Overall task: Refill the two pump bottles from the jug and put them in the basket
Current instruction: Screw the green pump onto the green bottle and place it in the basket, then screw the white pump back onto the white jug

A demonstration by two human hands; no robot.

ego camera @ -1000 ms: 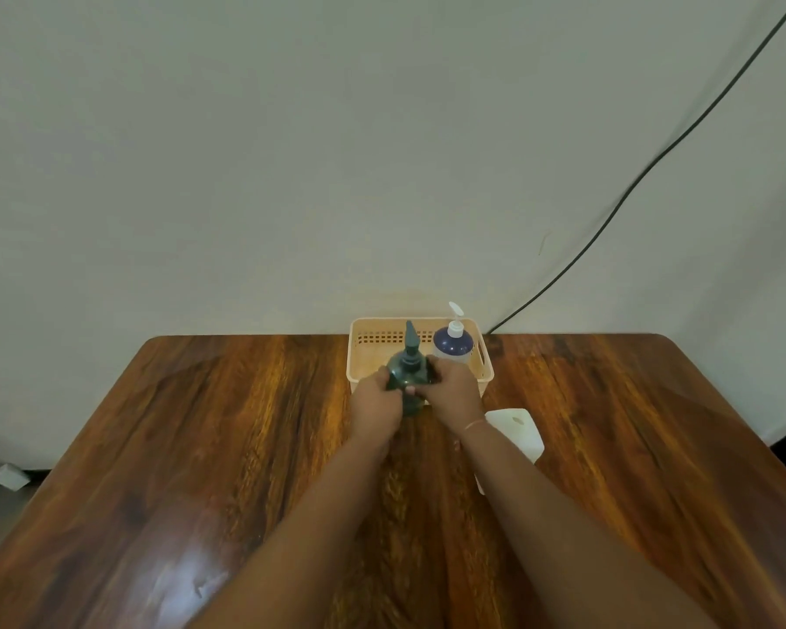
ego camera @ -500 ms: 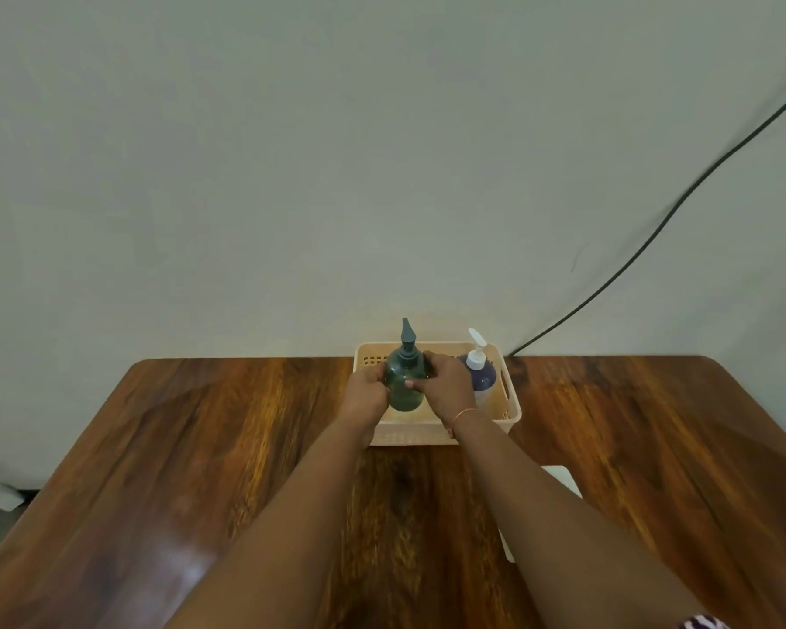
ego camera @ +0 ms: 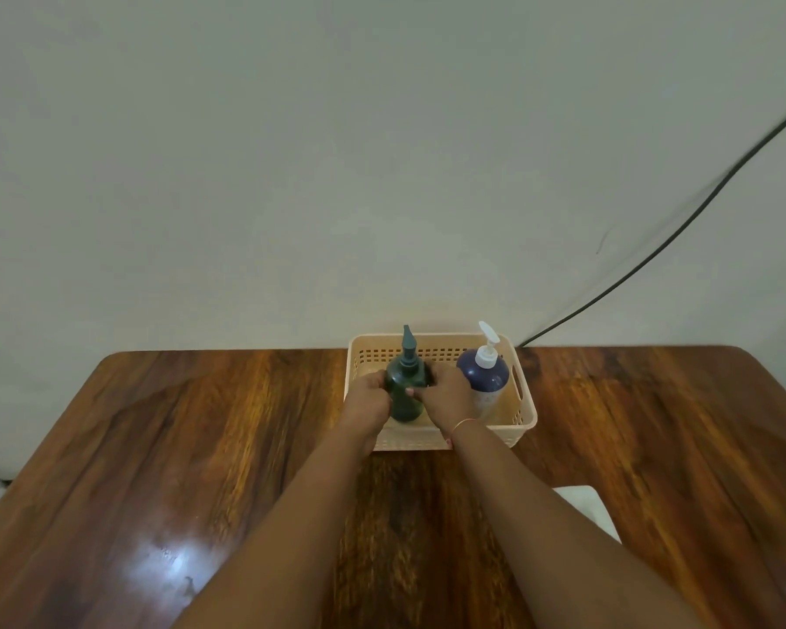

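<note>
Wooden table [ego camera: 200, 447] meets a plain wall; the basket [ego camera: 525, 417] sits at its far edge, frame centre. Both hands clasp the green bottle [ego camera: 405, 392]: left hand [ego camera: 366, 401] on its left side, right hand [ego camera: 445, 394] on its right. Compared with half a second ago, the bottle sits lower inside the basket, possibly touching its floor. Blue bottle [ego camera: 484, 379] stands upright just right of it. White jug [ego camera: 586, 506], lower right, is largely hidden by the forearm.

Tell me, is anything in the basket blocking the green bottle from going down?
Nothing visible does. Both hands, left hand and right hand, hold the green bottle over the basket's left part. The blue bottle stands apart on the right.
</note>
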